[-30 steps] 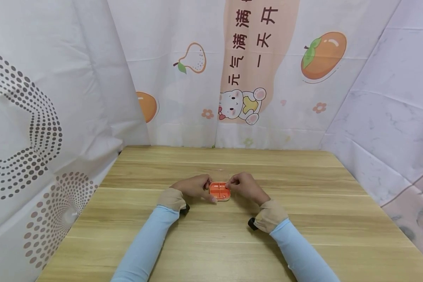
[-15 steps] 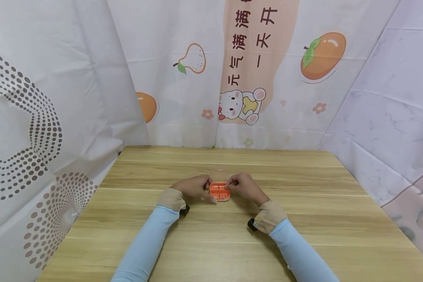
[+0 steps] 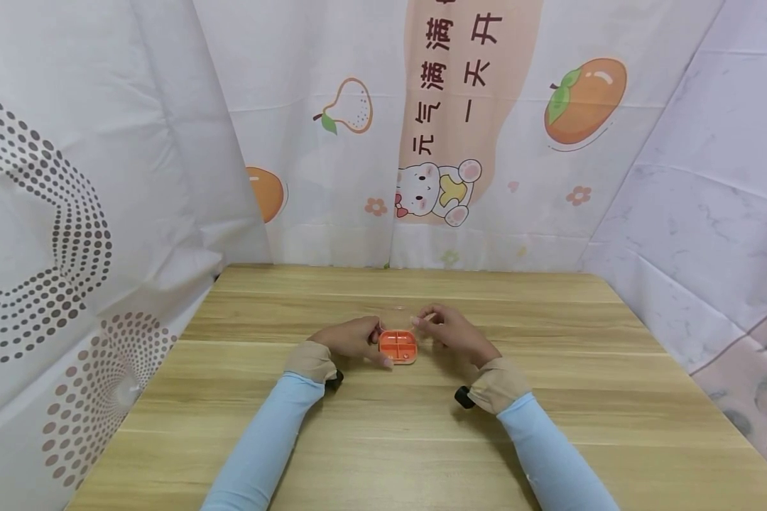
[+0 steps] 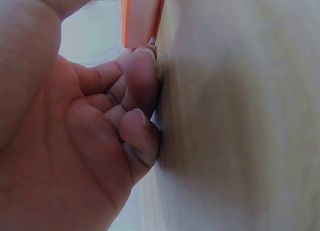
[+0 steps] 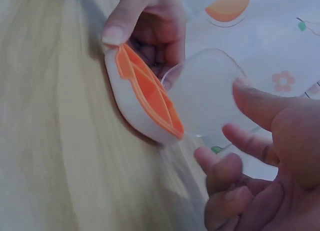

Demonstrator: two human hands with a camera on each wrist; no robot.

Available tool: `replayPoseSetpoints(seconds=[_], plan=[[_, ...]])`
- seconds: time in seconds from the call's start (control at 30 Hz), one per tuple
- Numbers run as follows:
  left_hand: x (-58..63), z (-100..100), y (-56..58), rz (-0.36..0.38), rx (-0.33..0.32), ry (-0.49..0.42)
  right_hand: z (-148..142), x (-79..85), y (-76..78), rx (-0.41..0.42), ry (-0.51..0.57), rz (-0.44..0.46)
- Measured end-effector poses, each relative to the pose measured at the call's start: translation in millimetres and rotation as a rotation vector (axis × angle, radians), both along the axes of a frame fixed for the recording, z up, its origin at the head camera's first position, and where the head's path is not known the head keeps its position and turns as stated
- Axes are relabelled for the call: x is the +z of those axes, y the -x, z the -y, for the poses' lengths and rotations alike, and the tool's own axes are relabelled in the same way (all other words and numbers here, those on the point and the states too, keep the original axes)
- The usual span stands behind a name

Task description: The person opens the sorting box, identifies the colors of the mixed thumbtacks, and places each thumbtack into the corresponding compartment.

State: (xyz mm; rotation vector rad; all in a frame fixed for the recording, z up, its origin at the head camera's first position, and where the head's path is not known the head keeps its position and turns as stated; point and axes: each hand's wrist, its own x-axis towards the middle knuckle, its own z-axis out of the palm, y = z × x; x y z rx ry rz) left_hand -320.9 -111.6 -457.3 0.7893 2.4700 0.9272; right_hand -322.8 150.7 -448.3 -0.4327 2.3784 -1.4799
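Observation:
An orange pill box [image 3: 398, 347] with several compartments and a pale outer case lies on the table. Its clear lid [image 5: 205, 93] stands raised at the far side. My left hand [image 3: 358, 339] grips the box from the left, thumb at the near edge and fingers curled at the far side. To the right of the lid is my right hand [image 3: 450, 331], its thumb tip at the lid's edge; whether they touch I cannot tell. Thumb and index finger are apart in the right wrist view, and no object shows between them. Small glints show in a near compartment.
The wood-grain table [image 3: 383, 440] extends on all sides of the box. A printed curtain [image 3: 332, 177] hangs behind it, with more cloth at left and right. Each wrist carries a dark device, such as the right wrist camera [image 3: 464, 397].
My right hand has moved up and slightly away from the box's right compartments to beside the lid, its thumb and index spreading. The left hand and box have stayed put.

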Motion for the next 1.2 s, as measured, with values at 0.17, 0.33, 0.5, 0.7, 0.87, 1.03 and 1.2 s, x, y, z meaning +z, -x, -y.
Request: replayPoseSetpoints(seconds=[0.17, 0.33, 0.5, 0.7, 0.87, 1.03, 1.2], plan=[[2.1, -0.4, -1.0, 0.011, 0.002, 0.002, 3.4, -0.7, 0.1, 0.027, 0.064, 0.099], [3.2, -0.6, -2.1, 0.009, -0.001, -0.004, 6.0, -2.2, -0.3, 0.001, 0.097, 0.119], [4.3, -0.3, -2.8, 0.002, -0.003, -0.003, 8.4, -3.0, -0.4, -0.035, 0.084, 0.113], [3.9, -0.2, -2.1, -0.001, -0.003, 0.005, 10.3, -3.0, -1.0, -0.092, 0.071, 0.106], [2.3, -0.5, -0.4, -0.008, -0.013, -0.001, 9.8, -2.3, -0.9, -0.122, 0.087, 0.12], [1.8, -0.8, -0.7, 0.004, -0.013, -0.021, 7.4, -1.5, 0.3, -0.108, 0.097, 0.136], [0.4, 0.0, -1.5, 0.017, -0.011, -0.054, 3.6, -1.0, 1.9, -0.067, 0.092, 0.131]])
